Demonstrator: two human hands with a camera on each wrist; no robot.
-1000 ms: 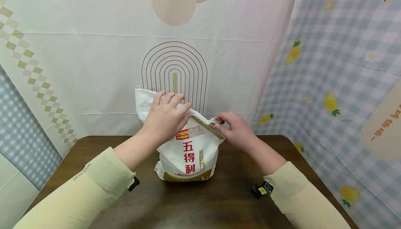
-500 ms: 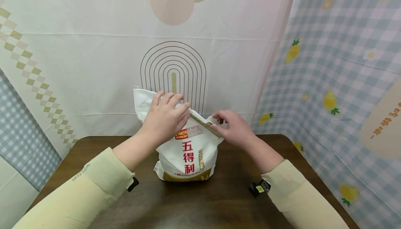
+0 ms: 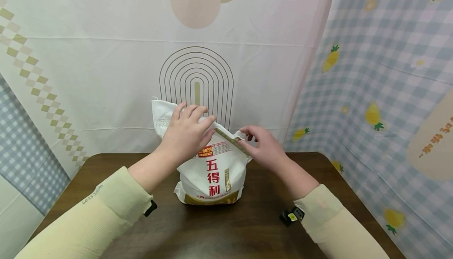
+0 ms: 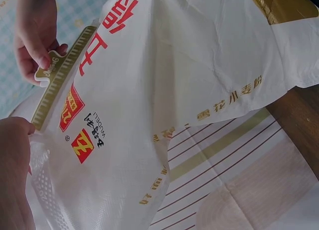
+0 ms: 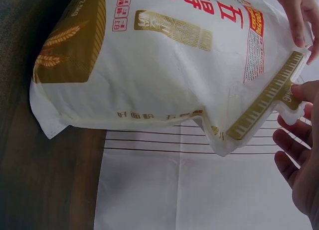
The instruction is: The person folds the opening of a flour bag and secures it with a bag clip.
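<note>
A white flour bag point(image 3: 212, 172) with red lettering and gold panels stands upright, its top edge sloping down to the right. Across part of that top lies a gold-and-white bag clip point(image 5: 266, 98) with a comb-like stripe pattern. My right hand point(image 3: 267, 147) pinches the clip's tab between thumb and fingers, the other fingers curling loosely below in the right wrist view. With thumb in front and fingers over the far side, my left hand point(image 3: 187, 133) grips the bag's top by the clip's other end. The bag's loose upper left corner sticks up beyond that hand.
The bag stands on a dark brown wooden table point(image 3: 226, 235). Close behind it hangs a white patterned cloth point(image 3: 116, 74), and a blue checked cloth point(image 3: 382, 105) hangs on the right. A black wrist device point(image 3: 291, 215) sits by the right sleeve.
My right hand and forearm have shifted very slightly left, still pinching the clip. The left hand and the bag look the same.
</note>
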